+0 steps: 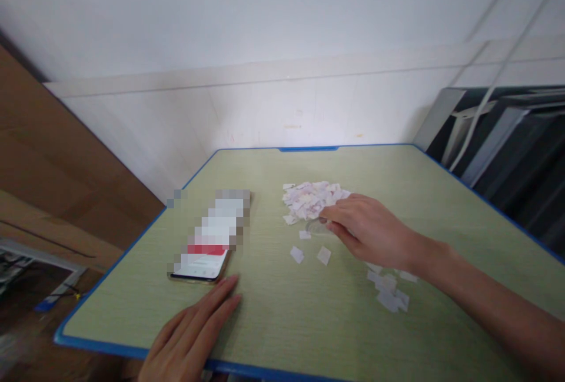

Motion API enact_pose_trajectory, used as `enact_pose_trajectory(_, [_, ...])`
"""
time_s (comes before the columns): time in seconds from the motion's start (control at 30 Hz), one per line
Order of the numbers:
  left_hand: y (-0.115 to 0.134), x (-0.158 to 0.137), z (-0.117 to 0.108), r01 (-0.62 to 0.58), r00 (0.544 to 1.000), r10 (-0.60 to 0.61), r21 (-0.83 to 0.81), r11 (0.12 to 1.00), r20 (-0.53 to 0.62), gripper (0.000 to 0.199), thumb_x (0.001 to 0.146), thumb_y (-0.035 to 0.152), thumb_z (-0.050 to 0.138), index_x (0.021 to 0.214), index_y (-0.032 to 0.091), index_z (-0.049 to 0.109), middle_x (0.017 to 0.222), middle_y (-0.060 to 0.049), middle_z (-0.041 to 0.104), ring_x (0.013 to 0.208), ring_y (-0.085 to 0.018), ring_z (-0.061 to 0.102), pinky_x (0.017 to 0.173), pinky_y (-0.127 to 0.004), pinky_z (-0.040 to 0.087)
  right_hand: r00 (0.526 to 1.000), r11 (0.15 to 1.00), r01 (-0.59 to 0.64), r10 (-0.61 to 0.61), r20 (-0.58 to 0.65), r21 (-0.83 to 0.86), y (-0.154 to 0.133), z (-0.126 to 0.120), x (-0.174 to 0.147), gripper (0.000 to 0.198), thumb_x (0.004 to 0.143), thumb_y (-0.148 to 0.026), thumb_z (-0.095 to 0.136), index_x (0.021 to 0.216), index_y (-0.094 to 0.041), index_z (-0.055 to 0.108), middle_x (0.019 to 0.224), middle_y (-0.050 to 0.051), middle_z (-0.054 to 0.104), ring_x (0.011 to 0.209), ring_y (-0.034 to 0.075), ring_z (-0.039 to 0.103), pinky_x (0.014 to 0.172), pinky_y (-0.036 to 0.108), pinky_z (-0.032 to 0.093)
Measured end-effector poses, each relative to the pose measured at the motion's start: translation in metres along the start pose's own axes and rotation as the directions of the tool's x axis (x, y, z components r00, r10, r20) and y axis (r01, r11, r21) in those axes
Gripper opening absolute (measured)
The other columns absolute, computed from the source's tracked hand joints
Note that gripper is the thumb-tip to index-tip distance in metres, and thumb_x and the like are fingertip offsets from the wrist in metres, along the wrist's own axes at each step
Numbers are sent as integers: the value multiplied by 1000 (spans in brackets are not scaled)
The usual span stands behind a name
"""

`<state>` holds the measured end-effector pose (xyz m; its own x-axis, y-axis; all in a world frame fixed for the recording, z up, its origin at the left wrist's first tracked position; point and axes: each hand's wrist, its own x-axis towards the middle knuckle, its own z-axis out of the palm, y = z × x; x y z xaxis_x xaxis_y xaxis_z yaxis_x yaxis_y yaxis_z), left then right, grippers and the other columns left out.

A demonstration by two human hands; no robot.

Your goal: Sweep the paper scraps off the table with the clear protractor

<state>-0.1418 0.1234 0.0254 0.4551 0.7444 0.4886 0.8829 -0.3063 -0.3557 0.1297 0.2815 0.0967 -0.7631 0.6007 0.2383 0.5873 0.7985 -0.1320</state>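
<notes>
My right hand [368,226] reaches in from the right, its thumb and fingers pinched at the near edge of a heap of small white paper scraps [311,198]. A pale, blurred paper scrap [316,226] shows at the fingertips. Three loose scraps, one of them a square piece [323,255], lie in front of the heap. A smaller cluster of scraps [391,294] sits below my right wrist, partly hidden by it. My left hand [192,329] lies flat over the table's front edge with fingers stretched out, just short of a smartphone [207,267].
The light green table [273,323] has a blue rim and stands near a white wall [282,99]. Dark flat panels [516,146] lean at the right, with a pale cable over them. A large brown cardboard piece [66,152] stands at the left.
</notes>
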Motion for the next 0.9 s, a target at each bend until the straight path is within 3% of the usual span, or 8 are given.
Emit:
enact_pose_trajectory(0.17, [-2, 2, 1, -33, 999, 33, 8, 999, -22, 46, 66, 13, 40, 110, 13, 55, 107, -10, 73, 90, -16, 71, 79, -30, 44, 1000, 998, 17, -18, 18, 65, 0, 1, -2, 19, 87, -13, 45, 86, -17, 64, 78, 5, 69, 74, 17, 61, 67, 26, 37])
enact_pose_trajectory(0.3, [-3, 2, -1, 10, 1000, -10, 5, 1000, -6, 49, 65, 13, 39, 111, 15, 54, 109, -8, 72, 91, -15, 70, 81, -29, 44, 1000, 1000, -20, 19, 6, 14, -2, 2, -2, 19, 88, -13, 44, 84, -17, 62, 76, 5, 68, 72, 17, 61, 66, 27, 37])
enact_pose_trajectory(0.37, [-3, 2, -2, -31, 999, 31, 4, 1000, -15, 48, 65, 13, 41, 111, 14, 54, 109, -9, 73, 91, -16, 70, 80, -29, 45, 999, 1000, -31, 31, 11, 2, -1, -1, -3, 19, 88, -13, 44, 83, -17, 62, 76, 5, 67, 72, 18, 60, 66, 27, 37])
enact_pose_trajectory(0.57, [-3, 3, -1, -28, 999, 28, 6, 1000, -33, 47, 65, 13, 42, 110, 14, 55, 106, -9, 73, 89, -16, 71, 77, -29, 45, 988, 996, -17, 3, 158, 88, 10, -20, -11, 19, 86, -13, 46, 75, -18, 60, 65, 1, 62, 60, 14, 57, 57, 24, 35])
enact_pose_trajectory(0.67, [-3, 3, 0, -33, 999, 33, -2, 999, -28, 47, 65, 13, 43, 110, 13, 55, 107, -11, 73, 90, -17, 71, 79, -29, 45, 994, 996, -15, 5, 113, 88, 13, -25, -12, 18, 85, -14, 48, 77, -18, 63, 65, 1, 63, 59, 14, 57, 56, 24, 35])
enact_pose_trajectory(0.8, [-3, 3, 0, -27, 999, 27, 5, 1000, -32, 45, 66, 14, 42, 109, 13, 55, 106, -10, 74, 88, -17, 71, 78, -30, 44, 999, 989, 44, -41, -22, 141, 1, -16, -10, 20, 89, -15, 44, 88, -19, 64, 79, 4, 68, 72, 16, 61, 66, 26, 40])
enact_pose_trajectory(0.9, [-2, 2, 0, -17, 1000, 17, 5, 1000, -13, 46, 67, 14, 41, 111, 14, 54, 107, -10, 73, 89, -18, 71, 79, -31, 45, 997, 987, 79, -78, -13, 139, -9, -7, -8, 20, 90, -16, 45, 87, -18, 64, 78, 5, 68, 74, 17, 61, 69, 27, 40])
